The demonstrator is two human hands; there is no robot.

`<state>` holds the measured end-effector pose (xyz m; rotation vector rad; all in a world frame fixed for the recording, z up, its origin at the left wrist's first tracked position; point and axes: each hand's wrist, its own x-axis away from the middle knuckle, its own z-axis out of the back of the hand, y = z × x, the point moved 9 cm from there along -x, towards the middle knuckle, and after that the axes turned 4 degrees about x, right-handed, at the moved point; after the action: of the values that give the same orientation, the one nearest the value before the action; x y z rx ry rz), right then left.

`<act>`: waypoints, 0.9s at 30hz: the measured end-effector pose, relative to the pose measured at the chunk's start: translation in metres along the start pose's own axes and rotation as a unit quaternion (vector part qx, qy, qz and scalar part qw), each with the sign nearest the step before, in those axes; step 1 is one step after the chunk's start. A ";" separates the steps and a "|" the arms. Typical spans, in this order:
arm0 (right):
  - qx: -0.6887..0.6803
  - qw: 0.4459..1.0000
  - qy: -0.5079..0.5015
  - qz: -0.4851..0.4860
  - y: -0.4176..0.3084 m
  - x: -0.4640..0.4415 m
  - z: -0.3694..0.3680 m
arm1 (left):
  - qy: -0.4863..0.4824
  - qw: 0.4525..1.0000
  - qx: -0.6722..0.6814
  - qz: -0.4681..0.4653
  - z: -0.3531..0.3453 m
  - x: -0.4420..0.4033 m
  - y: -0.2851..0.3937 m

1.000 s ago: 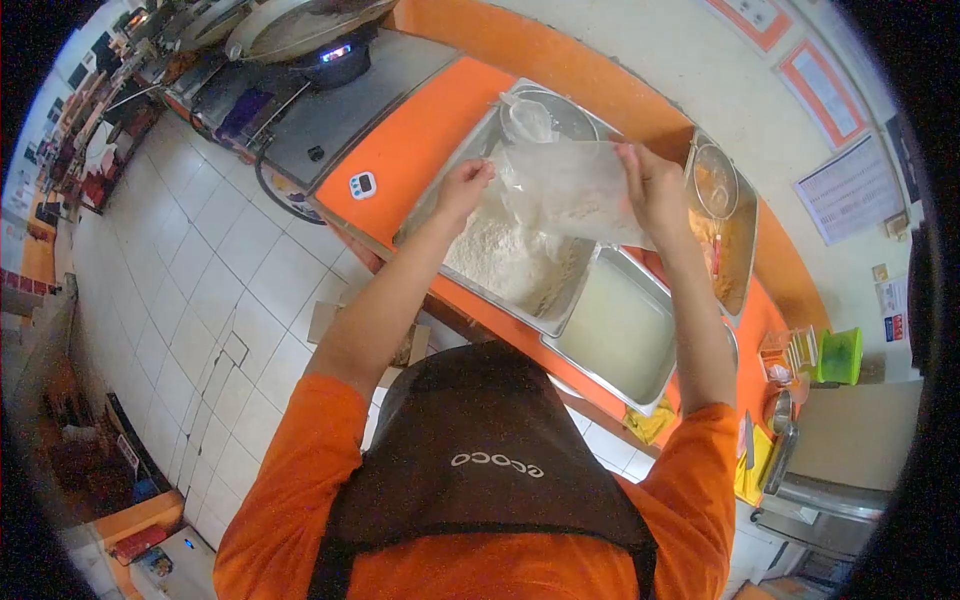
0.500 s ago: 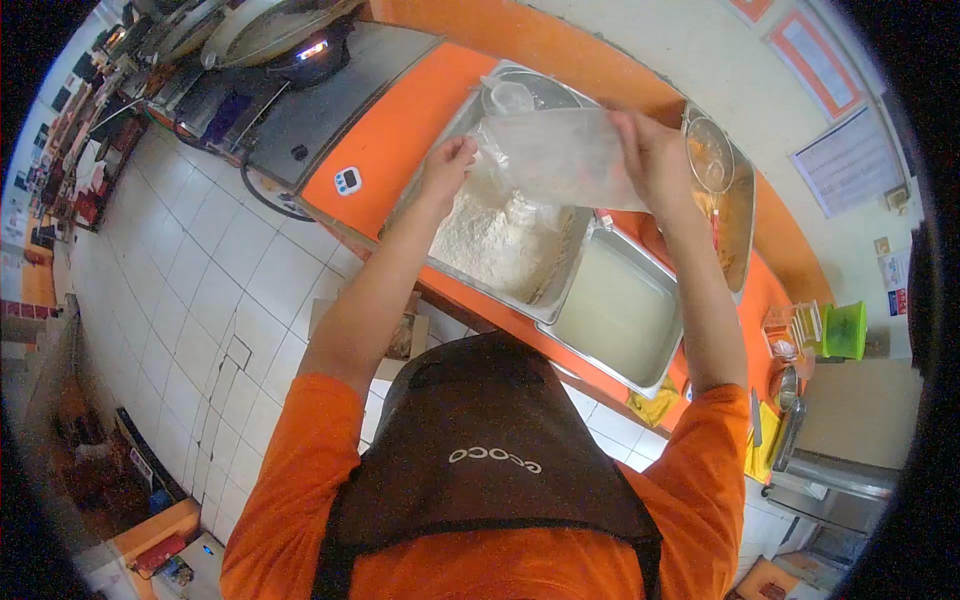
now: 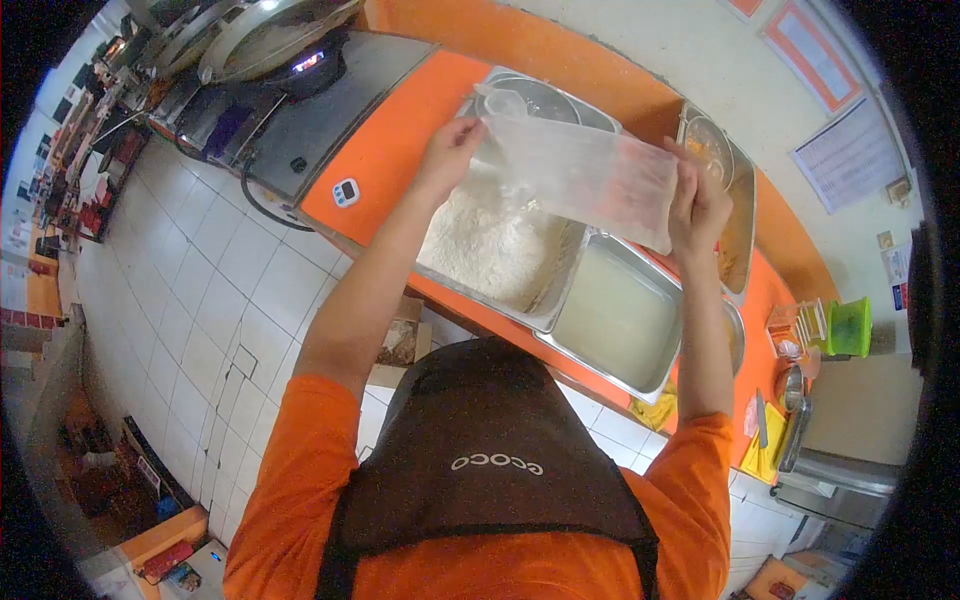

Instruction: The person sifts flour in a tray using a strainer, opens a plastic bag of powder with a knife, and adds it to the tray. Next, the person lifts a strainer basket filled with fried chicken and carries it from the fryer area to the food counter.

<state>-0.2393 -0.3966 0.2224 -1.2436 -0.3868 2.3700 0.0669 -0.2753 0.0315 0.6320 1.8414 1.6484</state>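
A translucent plastic bag (image 3: 590, 170) is stretched between my two hands, with a little white powder clinging inside. My left hand (image 3: 452, 155) pinches its open-looking left end, and my right hand (image 3: 700, 205) grips the far right end. Below the bag lies a heap of white flour (image 3: 490, 250) in a metal tray (image 3: 548, 318). Beside that tray, to the right, a second metal pan (image 3: 640, 392) holds a pale cloudy liquid (image 3: 615, 315). Part of the flour tray is hidden behind the bag and my left hand.
A white timer (image 3: 345, 192) lies on the orange counter (image 3: 385, 125). Large woks (image 3: 270, 45) stand on the stove at upper left. A strainer (image 3: 708, 150) rests in a long tray at the wall. A knife (image 3: 761, 420), yellow cloth and green container (image 3: 849, 328) are at right.
My right hand has moved right and down, pulling the bag out flatter and longer. My left hand has shifted slightly up and left.
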 end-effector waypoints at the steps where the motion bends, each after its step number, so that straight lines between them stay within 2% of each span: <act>1: 0.010 1.000 -0.010 0.018 0.002 0.008 0.000 | -0.007 1.000 -0.011 -0.013 -0.003 -0.002 0.007; 3: 0.030 0.998 -0.026 0.053 0.007 0.024 -0.005 | -0.028 0.998 -0.038 -0.031 -0.011 -0.004 0.015; 5: 0.002 0.999 0.019 0.045 0.016 0.020 0.005 | -0.055 0.995 -0.068 -0.042 -0.016 -0.006 0.017; 6: -0.011 0.998 0.040 0.041 0.020 0.018 0.009 | -0.033 0.997 -0.054 -0.049 -0.014 -0.008 0.013; 8: 0.003 0.996 0.014 0.084 -0.006 0.001 0.006 | 0.007 0.998 -0.029 -0.059 -0.006 -0.008 -0.007; 11: -0.019 0.988 -0.010 0.154 -0.034 -0.022 -0.023 | 0.009 0.999 0.048 0.019 0.001 0.000 -0.037; 17: 0.036 0.941 -0.173 0.290 -0.086 -0.045 -0.097 | 0.080 0.983 0.128 0.106 0.018 0.028 -0.078; 20: 0.040 0.953 -0.182 0.237 -0.089 -0.069 -0.104 | 0.105 0.978 0.134 0.123 0.025 0.038 -0.085; 23: 0.050 0.925 -0.172 0.336 -0.102 -0.058 -0.115 | 0.121 0.972 0.155 0.126 0.027 0.048 -0.079; 27: 0.025 0.934 -0.179 0.307 -0.105 -0.061 -0.102 | 0.117 0.976 0.149 0.107 0.031 0.044 -0.086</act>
<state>-0.0985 -0.3311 0.2545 -1.0004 -0.0335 3.1330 0.0595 -0.2334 -0.0608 0.8148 2.2885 1.6526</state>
